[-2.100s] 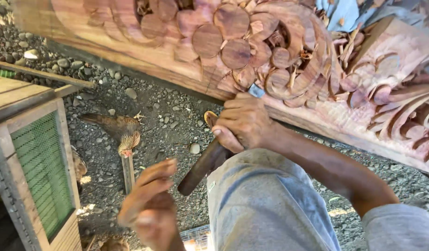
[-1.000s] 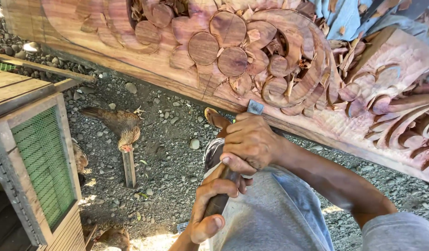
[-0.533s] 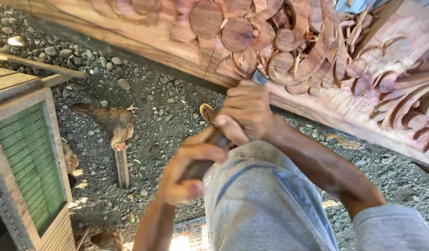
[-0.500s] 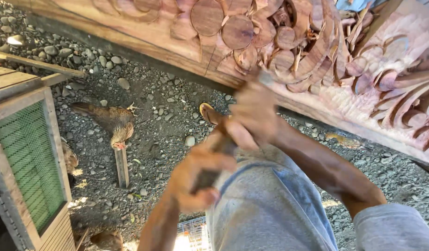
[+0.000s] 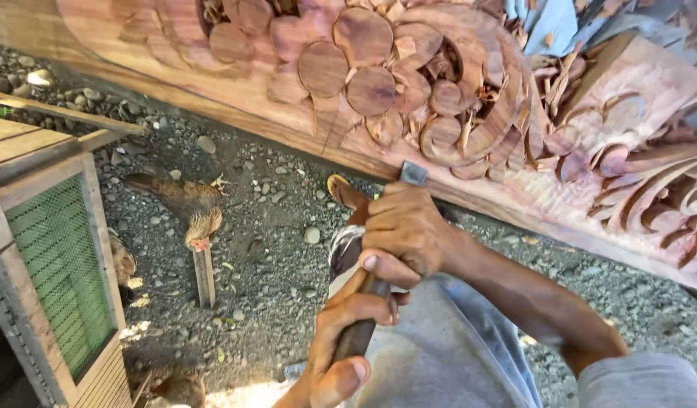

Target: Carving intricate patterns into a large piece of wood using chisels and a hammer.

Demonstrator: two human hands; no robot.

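Observation:
A long reddish wooden panel (image 5: 288, 98) carved with round discs and curling leaves runs across the top. My right hand (image 5: 409, 227) grips a chisel (image 5: 411, 174), whose steel blade tip rests against the panel's lower edge. My left hand (image 5: 345, 340) is wrapped around the chisel's dark wooden handle (image 5: 356, 336), just below the right hand. Both hands sit over my lap in grey trousers (image 5: 447, 347).
Gravel ground (image 5: 273, 227) lies below the panel. A brown hen (image 5: 186, 208) pecks beside a short wooden stake (image 5: 205, 276). A wooden cage with green mesh (image 5: 57, 272) stands at left. A sandalled foot (image 5: 347, 198) rests near the panel. Another bird (image 5: 178, 389) is at the bottom.
My left hand came up from below and took hold of the chisel handle. The right hand stayed clamped near the blade, shifting slightly along the panel's edge.

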